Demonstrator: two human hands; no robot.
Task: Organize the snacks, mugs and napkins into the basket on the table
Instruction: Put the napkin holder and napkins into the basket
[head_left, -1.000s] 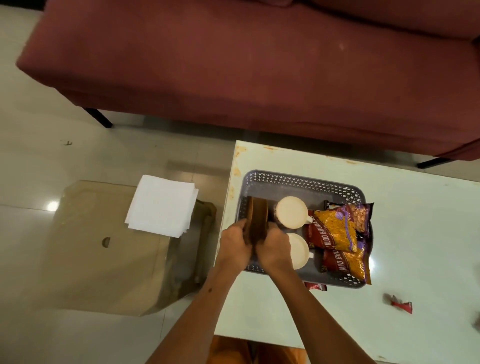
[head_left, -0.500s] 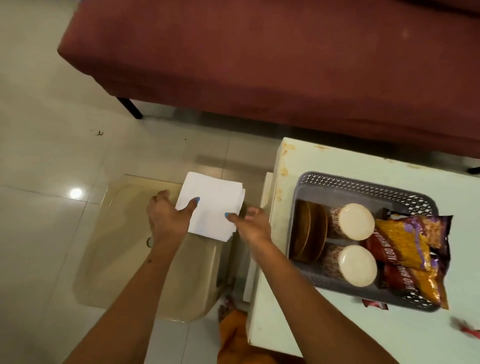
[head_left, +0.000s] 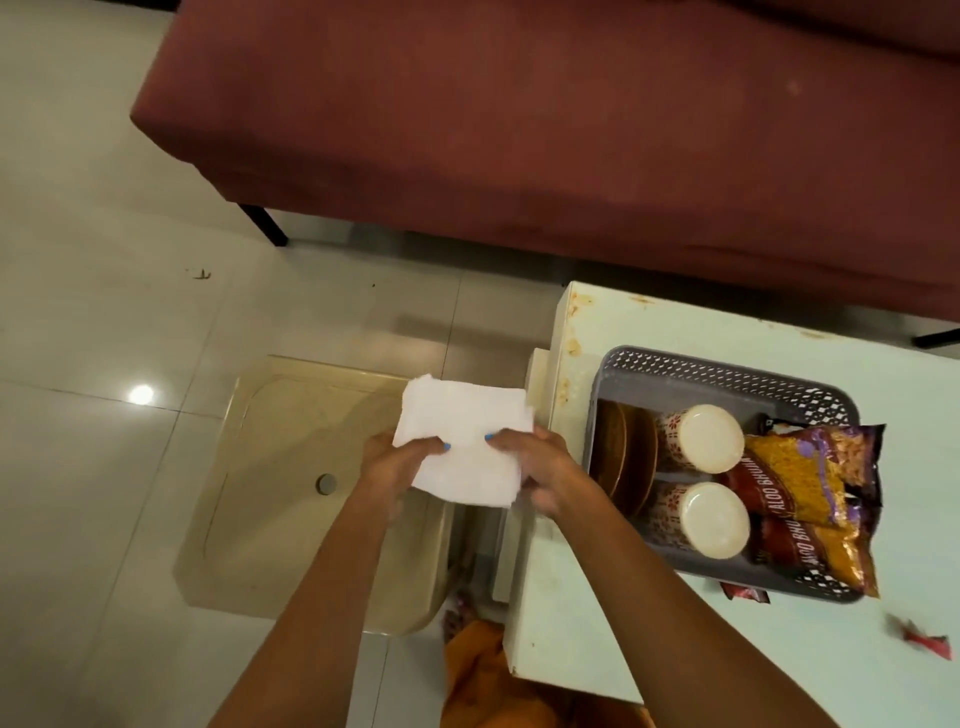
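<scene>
Both hands, the left hand (head_left: 397, 462) and the right hand (head_left: 540, 470), are clamped on a stack of white napkins (head_left: 462, 447), held above a beige stool (head_left: 291, 499) on the glossy tiled floor (head_left: 104, 208). Just beside it, the pale, stained desk (head_left: 597, 623) carries a grey basket (head_left: 727, 371) holding brown plates (head_left: 626, 452), two mugs (head_left: 698, 439) on their sides and snack packets (head_left: 810, 467). A maroon sofa (head_left: 571, 130) stands behind.

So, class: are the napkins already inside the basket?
No: both hands hold the napkins over the beige stool, left of the basket.
</scene>
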